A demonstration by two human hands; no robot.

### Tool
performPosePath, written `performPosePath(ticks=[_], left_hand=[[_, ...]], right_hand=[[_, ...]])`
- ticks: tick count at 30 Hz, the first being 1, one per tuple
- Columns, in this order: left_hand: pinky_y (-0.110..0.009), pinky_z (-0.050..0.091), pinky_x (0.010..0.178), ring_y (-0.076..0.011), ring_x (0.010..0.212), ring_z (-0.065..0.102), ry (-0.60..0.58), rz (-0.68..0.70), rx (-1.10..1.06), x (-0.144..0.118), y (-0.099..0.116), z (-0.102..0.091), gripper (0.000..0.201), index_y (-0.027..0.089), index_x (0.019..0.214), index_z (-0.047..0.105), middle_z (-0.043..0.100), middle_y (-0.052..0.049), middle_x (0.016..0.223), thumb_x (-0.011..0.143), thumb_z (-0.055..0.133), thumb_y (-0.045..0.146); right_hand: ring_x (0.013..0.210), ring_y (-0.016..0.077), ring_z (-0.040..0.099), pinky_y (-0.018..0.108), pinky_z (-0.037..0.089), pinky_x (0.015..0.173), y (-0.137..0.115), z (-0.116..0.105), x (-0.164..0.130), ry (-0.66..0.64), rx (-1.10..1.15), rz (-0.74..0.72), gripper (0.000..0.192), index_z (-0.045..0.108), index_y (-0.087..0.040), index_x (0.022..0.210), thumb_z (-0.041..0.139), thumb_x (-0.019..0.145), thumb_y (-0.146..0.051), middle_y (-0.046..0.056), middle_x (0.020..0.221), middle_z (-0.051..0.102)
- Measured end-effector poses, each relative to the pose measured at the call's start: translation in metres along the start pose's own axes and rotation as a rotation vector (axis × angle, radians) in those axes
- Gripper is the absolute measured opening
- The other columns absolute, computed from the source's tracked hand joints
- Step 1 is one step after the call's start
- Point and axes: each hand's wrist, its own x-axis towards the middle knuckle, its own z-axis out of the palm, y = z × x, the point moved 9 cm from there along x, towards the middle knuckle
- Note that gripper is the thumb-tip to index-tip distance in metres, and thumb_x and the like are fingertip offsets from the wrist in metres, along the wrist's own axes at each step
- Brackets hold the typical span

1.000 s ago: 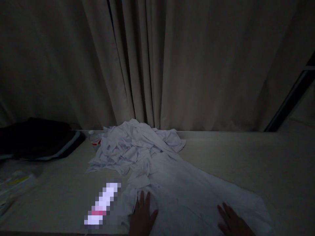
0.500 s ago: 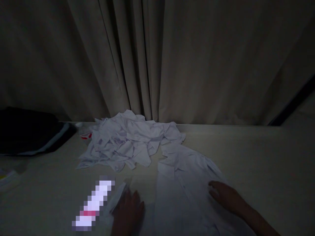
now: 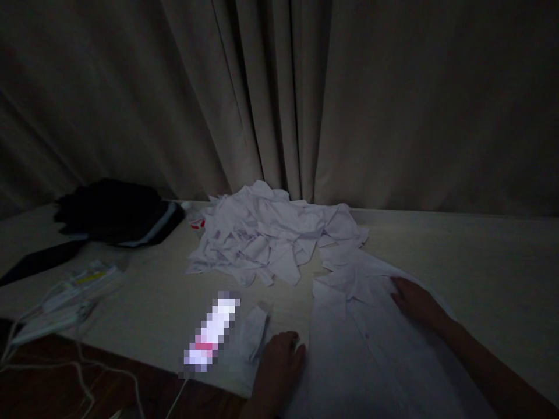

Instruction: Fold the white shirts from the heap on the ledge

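Since a moment ago the right hand (image 3: 414, 302) has slid up the white shirt (image 3: 367, 343) toward its collar, and the left hand (image 3: 279, 364) has shifted to the shirt's left edge. Both hands lie flat and open, fingers spread on the cloth, gripping nothing. The shirt lies spread on the table (image 3: 480, 273); at 11 o'clock sits a pile of white clothes (image 3: 271, 238).

Matt white cloth shirt (image 3: 371, 349), creased
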Motion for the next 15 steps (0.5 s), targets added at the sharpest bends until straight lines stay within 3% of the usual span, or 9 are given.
performPosePath(ticks=[3, 6, 8, 11, 15], left_hand=[[-0.037, 0.044, 0.093, -0.0208, 0.103, 0.058, 0.161, -0.032, -0.037, -0.002, -0.033, -0.030, 0.037, 0.018, 0.106, 0.059, 0.065, -0.009, 0.109, 0.086, 0.037, 0.042], [-0.041, 0.044, 0.096, -0.0234, 0.106, 0.057, 0.287, -0.067, -0.017, -0.007, -0.067, -0.058, 0.040, 0.016, 0.107, 0.057, 0.064, -0.011, 0.110, 0.085, 0.040, 0.044], [-0.042, 0.044, 0.095, -0.0244, 0.106, 0.057, 0.327, -0.054, 0.024, -0.011, -0.076, -0.069, 0.039, 0.016, 0.106, 0.057, 0.064, -0.011, 0.109, 0.084, 0.041, 0.044], [-0.044, 0.043, 0.096, -0.0255, 0.106, 0.056, 0.324, 0.000, 0.102, -0.014, -0.058, -0.067, 0.035, 0.017, 0.105, 0.058, 0.063, -0.012, 0.109, 0.084, 0.040, 0.039], [-0.039, 0.041, 0.097, -0.0229, 0.110, 0.053, 0.178, 0.175, 0.109, 0.003, 0.013, -0.030, 0.038, 0.019, 0.114, 0.055, 0.061, -0.011, 0.114, 0.088, 0.035, 0.038]], right_hand=[[0.126, 0.0278, 0.042, 0.041, 0.032, 0.106, 0.002, 0.018, -0.013, 0.037, -0.029, 0.006, 0.052, 0.047, -0.009, 0.131, 0.037, 0.087, -0.035, 0.018, 0.137, 0.046], [0.127, 0.0280, 0.041, 0.042, 0.031, 0.106, 0.002, 0.021, -0.026, 0.081, -0.046, 0.014, 0.051, 0.049, -0.011, 0.129, 0.034, 0.087, -0.036, 0.017, 0.138, 0.045], [0.126, 0.0283, 0.042, 0.043, 0.032, 0.105, 0.005, 0.019, -0.031, 0.063, -0.038, 0.030, 0.051, 0.049, -0.012, 0.129, 0.036, 0.087, -0.037, 0.017, 0.137, 0.045], [0.120, 0.0308, 0.046, 0.045, 0.038, 0.097, 0.009, 0.014, -0.035, -0.012, -0.057, 0.084, 0.053, 0.047, -0.013, 0.130, 0.037, 0.085, -0.039, 0.018, 0.134, 0.048], [0.100, 0.0373, 0.058, 0.056, 0.043, 0.080, 0.016, -0.001, -0.040, -0.094, -0.122, 0.252, 0.061, 0.049, -0.019, 0.128, 0.032, 0.085, -0.059, 0.018, 0.117, 0.058]])
